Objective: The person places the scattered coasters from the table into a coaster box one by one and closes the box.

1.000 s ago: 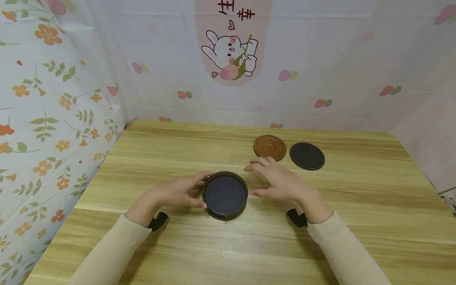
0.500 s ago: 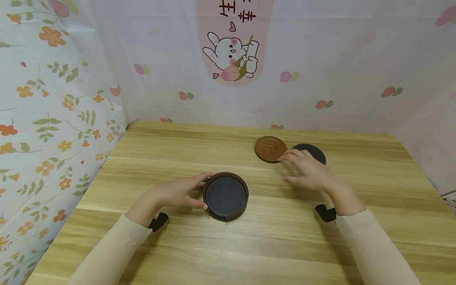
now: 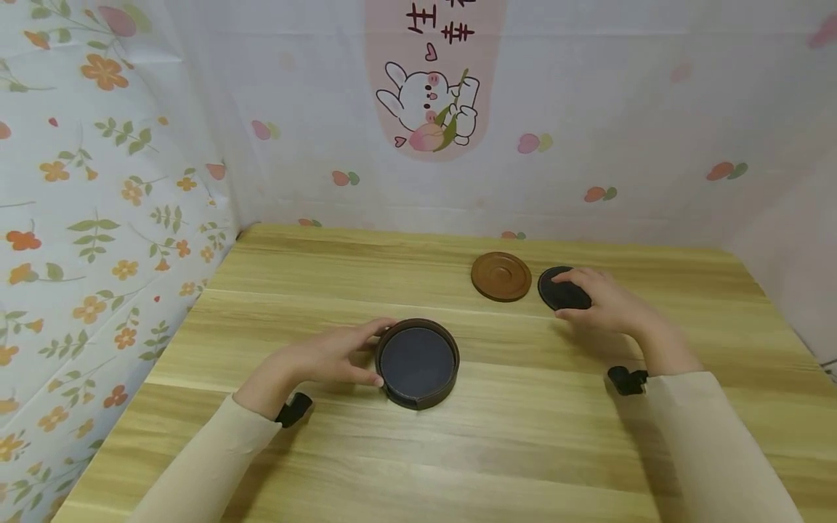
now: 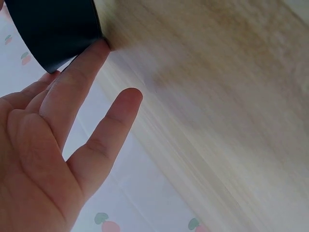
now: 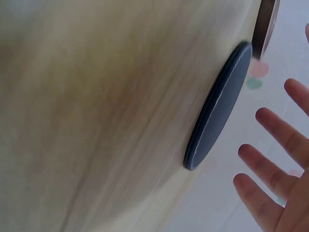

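A round dark coaster holder [image 3: 431,401] with a notch in its near wall stands on the table, with a dark coaster [image 3: 417,363] inside it. My left hand [image 3: 327,354] rests against the holder's left side, thumb at the near edge and fingers towards the far edge. In the left wrist view, its fairly straight fingers [image 4: 72,92] touch the holder's dark wall [image 4: 58,29]. To the right, my right hand [image 3: 604,301] spreads over a flat round black coaster [image 3: 559,292]. In the right wrist view, spread fingertips [image 5: 247,151] point towards that coaster [image 5: 219,106], whose edge looks layered.
A brown round wooden coaster [image 3: 500,276] lies just left of the black coaster. Dark wrist devices [image 3: 294,410] hang at both sleeves. The wooden table [image 3: 418,465] meets a printed cloth [image 3: 294,131] at the back, and a floral cloth [image 3: 98,290] hangs at the left.
My right hand has moved right and away from beside the holder, past the brown coaster, to the black coaster. My left hand stays at the holder.
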`<move>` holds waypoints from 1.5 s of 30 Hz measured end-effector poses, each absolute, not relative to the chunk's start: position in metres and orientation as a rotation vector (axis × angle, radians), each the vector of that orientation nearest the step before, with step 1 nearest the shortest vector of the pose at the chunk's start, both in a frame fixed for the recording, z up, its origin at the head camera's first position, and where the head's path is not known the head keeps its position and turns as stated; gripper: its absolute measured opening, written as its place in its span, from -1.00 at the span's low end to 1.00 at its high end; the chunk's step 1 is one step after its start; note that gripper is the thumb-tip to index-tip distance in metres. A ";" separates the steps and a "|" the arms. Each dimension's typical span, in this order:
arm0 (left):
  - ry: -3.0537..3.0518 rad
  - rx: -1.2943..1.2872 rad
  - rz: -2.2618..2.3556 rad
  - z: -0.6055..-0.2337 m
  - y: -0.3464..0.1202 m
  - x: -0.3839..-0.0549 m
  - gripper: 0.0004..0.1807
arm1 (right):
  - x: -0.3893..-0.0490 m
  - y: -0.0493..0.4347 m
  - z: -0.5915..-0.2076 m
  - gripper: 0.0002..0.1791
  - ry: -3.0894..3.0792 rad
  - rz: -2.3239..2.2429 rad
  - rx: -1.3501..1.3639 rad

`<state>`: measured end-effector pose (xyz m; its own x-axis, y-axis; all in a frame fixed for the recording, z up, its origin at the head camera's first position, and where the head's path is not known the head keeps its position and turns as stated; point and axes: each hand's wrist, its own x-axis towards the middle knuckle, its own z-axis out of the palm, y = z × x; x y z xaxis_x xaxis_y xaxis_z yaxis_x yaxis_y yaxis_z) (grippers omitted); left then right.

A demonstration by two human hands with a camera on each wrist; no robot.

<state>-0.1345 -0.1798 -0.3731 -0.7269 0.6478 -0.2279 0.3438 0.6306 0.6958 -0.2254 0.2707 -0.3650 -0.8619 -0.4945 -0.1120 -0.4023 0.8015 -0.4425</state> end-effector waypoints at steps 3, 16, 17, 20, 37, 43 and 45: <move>2.385 0.787 0.871 -0.372 -0.177 -0.134 -0.04 | -0.228 0.281 -0.367 -0.28 2.765 -0.590 -0.661; 2.412 0.778 0.818 -0.372 -0.176 -0.132 -0.02 | -0.242 0.294 -0.378 -0.09 2.752 -0.480 -0.620; 2.412 0.781 0.819 -0.372 -0.176 -0.132 -0.02 | -0.242 0.294 -0.379 -0.07 2.750 -0.472 -0.619; 2.415 0.797 0.830 -0.371 -0.176 -0.132 -0.03 | -0.246 0.294 -0.382 -0.04 2.738 -0.465 -0.594; 2.434 0.802 0.844 -0.370 -0.181 -0.133 -0.03 | -0.258 0.278 -0.378 -0.07 2.688 -0.431 -0.557; 2.437 0.791 0.833 -0.370 -0.180 -0.133 -0.02 | -0.260 0.276 -0.379 -0.13 2.702 -0.404 -0.541; 2.431 0.789 0.839 -0.370 -0.180 -0.133 -0.02 | -0.260 0.275 -0.379 -0.15 2.709 -0.397 -0.540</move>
